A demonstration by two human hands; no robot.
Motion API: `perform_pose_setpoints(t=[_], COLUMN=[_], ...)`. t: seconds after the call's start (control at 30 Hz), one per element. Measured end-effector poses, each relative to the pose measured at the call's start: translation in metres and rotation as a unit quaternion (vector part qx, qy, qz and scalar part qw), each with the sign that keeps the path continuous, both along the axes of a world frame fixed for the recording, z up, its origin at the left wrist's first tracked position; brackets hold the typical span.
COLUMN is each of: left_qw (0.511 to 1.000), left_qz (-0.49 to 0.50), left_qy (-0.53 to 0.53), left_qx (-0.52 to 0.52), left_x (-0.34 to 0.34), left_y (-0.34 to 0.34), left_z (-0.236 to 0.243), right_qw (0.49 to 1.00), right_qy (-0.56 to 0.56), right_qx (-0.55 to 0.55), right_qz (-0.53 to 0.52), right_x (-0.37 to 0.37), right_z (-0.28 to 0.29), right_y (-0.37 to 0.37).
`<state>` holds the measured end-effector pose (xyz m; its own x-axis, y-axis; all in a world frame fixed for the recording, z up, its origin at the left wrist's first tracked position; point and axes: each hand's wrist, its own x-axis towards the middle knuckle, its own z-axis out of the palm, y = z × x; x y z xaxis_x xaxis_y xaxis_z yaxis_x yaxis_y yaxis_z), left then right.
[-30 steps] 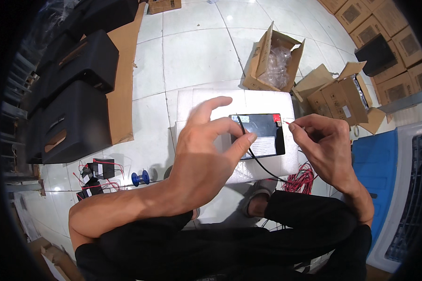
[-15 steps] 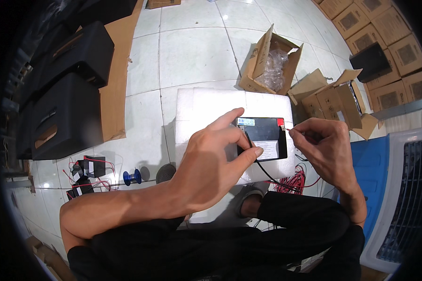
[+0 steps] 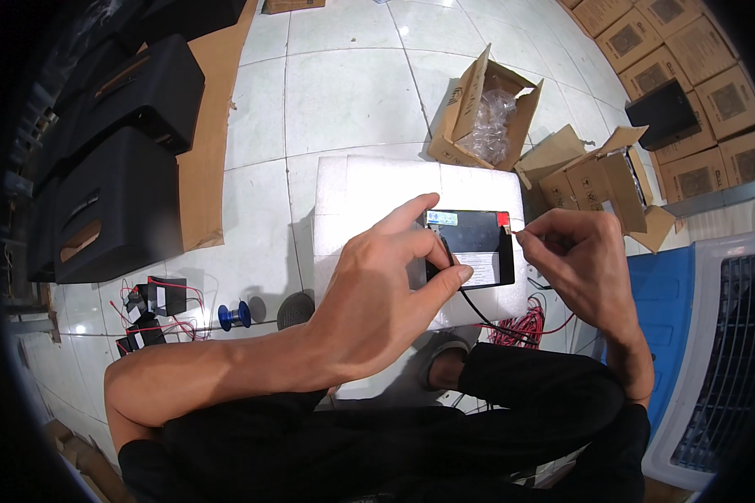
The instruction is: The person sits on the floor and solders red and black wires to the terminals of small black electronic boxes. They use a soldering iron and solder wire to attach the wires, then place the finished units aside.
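Observation:
On a white foam block (image 3: 369, 180) lies a black battery (image 3: 478, 237) with a white label, a small sticker and a red tab (image 3: 502, 219) at its upper right terminal. My left hand (image 3: 377, 285) rests over the battery's left side, its fingers closed round a black wire (image 3: 472, 302) at that side's terminal. The wire runs down past the thumb. My right hand (image 3: 577, 264) pinches a thin red wire end beside the right terminal. A bundle of red wires (image 3: 516, 331) hangs at the block's lower right.
Black cases (image 3: 117, 210) line the left on cardboard. Smaller batteries (image 3: 164, 295) with red leads and a blue spool (image 3: 234, 314) lie lower left. Open boxes (image 3: 478, 117) and stacked cartons (image 3: 709, 101) stand upper right. A blue-and-white appliance (image 3: 671, 335) is at the right.
Since a second ago the battery appears slightly lower and further right. My left fingers have closed in on the black wire at the terminal, and my right pinch is lower. The last half second shows little movement.

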<state>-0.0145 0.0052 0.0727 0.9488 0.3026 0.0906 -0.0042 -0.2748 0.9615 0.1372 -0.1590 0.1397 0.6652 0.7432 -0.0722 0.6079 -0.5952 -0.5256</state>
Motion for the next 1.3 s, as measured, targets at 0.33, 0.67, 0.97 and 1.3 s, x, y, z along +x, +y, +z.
perform_pose_setpoints(t=[0.33, 0.67, 0.97, 1.3], left_qw=[1.000, 1.000, 1.000, 0.997], left_qz=[0.004, -0.001, -0.007, 0.024], left_qy=[-0.003, 0.018, 0.026, -0.045], left_qx=[0.007, -0.006, 0.001, 0.055], left_x=[0.000, -0.001, -0.001, 0.001], left_y=[-0.001, 0.000, 0.000, -0.005], left_z=[-0.001, 0.001, 0.000, -0.006], right_qw=[0.999, 0.996, 0.984, 0.944], right_qy=[-0.003, -0.034, -0.157, -0.269], right_qx=[-0.044, -0.076, 0.036, 0.058], right_qz=[0.008, 0.005, 0.081, 0.179], right_x=[0.005, -0.002, -0.018, -0.011], right_z=[0.008, 0.012, -0.006, -0.024], right_y=[0.012, 0.013, 0.002, -0.009])
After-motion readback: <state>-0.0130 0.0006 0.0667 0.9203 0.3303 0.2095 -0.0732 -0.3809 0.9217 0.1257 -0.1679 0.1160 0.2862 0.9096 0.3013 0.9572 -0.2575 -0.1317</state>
